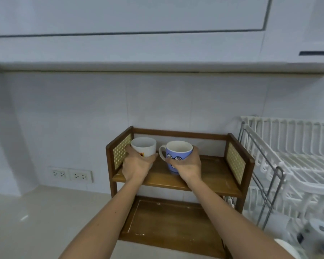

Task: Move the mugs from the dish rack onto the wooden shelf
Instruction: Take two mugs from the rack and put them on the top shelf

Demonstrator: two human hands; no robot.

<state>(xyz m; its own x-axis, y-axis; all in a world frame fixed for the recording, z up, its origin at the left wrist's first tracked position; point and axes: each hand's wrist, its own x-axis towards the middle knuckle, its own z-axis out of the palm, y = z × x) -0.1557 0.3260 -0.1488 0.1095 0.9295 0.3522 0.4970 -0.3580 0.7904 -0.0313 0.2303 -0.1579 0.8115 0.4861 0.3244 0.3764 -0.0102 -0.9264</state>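
Note:
A small two-tier wooden shelf (209, 172) stands against the tiled wall. On its upper board, at the left end, sits a white mug (145, 145) with a red and yellow print; my left hand (137, 165) is wrapped around its lower part. Beside it stands a blue mug (178, 153) with black and white spirals, its white handle pointing left. My right hand (188, 165) grips its right side and base. Both mugs are upright. The white dish rack (295, 165) is to the right of the shelf.
The shelf's lower board (172, 219) is bare. Two wall sockets (71, 174) sit low on the wall to the left, above a pale countertop (45, 221). Blurred white items (318, 232) lie at the bottom right under the rack. Cabinets hang overhead.

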